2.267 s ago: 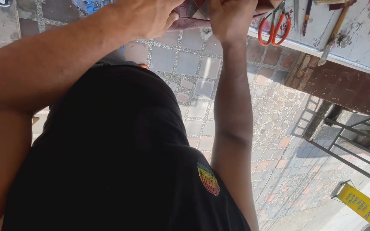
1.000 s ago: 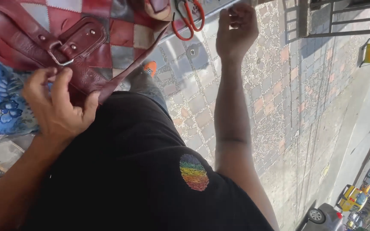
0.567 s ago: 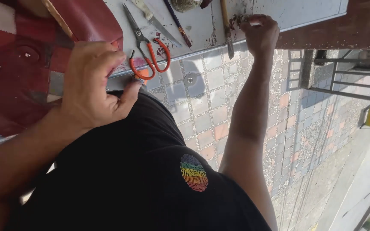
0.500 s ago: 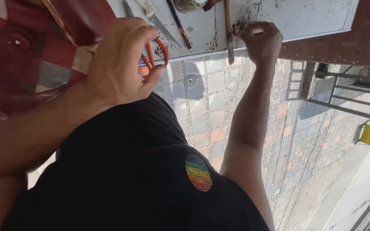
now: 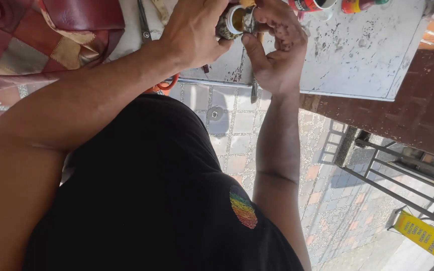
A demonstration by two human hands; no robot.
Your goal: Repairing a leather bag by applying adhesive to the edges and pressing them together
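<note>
**Small jar held in both hands over the worktop**

At 10 o'clock a patchwork leather bag [image 5: 51, 35] lies on the left. Scissors [image 5: 149, 45] run under the left forearm, their orange handles at the worktop [image 5: 357, 55] edge. At 12 o'clock the left hand [image 5: 194, 32] wraps its fingers around a small jar [image 5: 234, 21], which faces the camera with a pale rim and yellowish contents; the right hand [image 5: 277, 47] pinches its right side, palm up. The jar looks open, nothing yet taken out. At 1 o'clock stand a red-and-white cup [image 5: 311, 5] and a small bottle [image 5: 360, 5], contents unseen.

Head camera looks steeply down, close above the worktable [image 5: 367, 55].
</note>
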